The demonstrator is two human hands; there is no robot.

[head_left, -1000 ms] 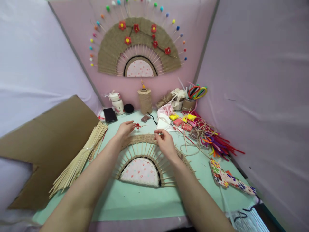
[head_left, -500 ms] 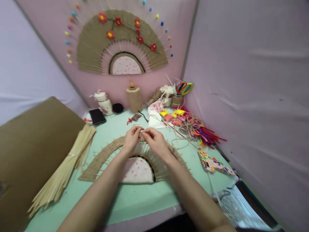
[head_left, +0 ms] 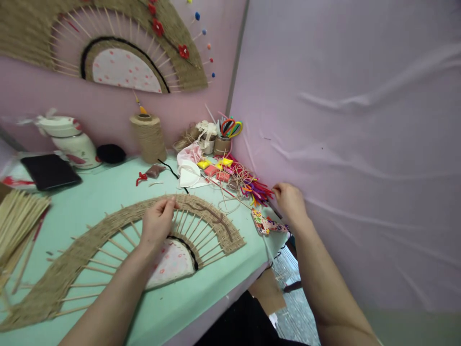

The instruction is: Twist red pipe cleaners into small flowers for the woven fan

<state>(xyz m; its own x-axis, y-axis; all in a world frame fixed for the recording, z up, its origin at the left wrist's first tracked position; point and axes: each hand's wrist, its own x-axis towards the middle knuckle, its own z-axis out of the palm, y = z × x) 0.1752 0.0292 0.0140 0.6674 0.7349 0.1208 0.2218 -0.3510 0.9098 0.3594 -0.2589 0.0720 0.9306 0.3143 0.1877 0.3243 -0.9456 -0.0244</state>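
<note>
My left hand is closed in a pinch over the woven fan; whatever lies between its fingertips is too small to make out. The fan has thin ribs, a twine band and a pink-dotted half-round centre edged in black. On its right part runs a brown branch shape. Out to the right, my right hand pinches at the tip of a red pipe cleaner, at the end of a colourful bundle. Just below that bundle lies a flower-patterned glue gun.
A twine cone, a white bottle, a black phone-like slab and a cup with scissors stand or lie along the back. Straw strips lie left. A finished fan hangs on the wall, and a fabric wall borders the right.
My hands have parted: the right has moved out to the pipe cleaners, while the left stays over the fan. The view has turned right and closer.
</note>
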